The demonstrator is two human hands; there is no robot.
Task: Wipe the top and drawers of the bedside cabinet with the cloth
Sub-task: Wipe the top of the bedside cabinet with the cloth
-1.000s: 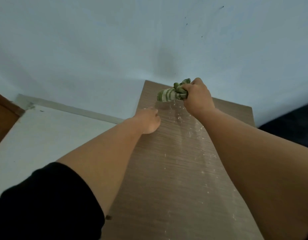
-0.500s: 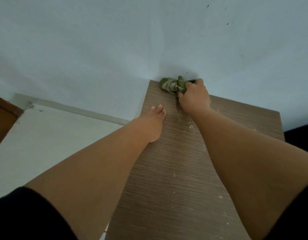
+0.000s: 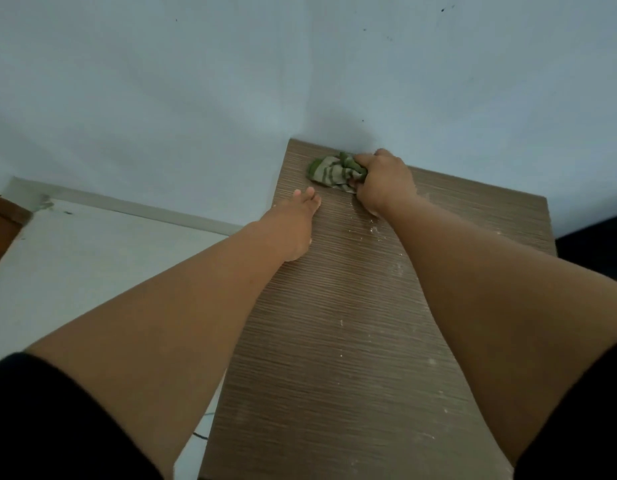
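The right hand [image 3: 383, 181] has its fingers curled round a bunched green-striped cloth [image 3: 329, 172], pressing it flat onto the cabinet top [image 3: 334, 341] at the far edge, just against the wall [image 3: 196, 98]. The left hand [image 3: 296, 230] lies flat on the top near its left edge, fingers straight and close together, holding nothing; it looks to be steadying the body or the cabinet. Out from the cloth, pale specks and smears of dust show on the wood beside and under the right forearm and farther toward the near edge, so the top is, by my reading, only partly wiped: the far corner is being done, and the middle and near stretches look untouched. The drawers are out of view below the top, so their state cannot be told; I judge them yet to be wiped.
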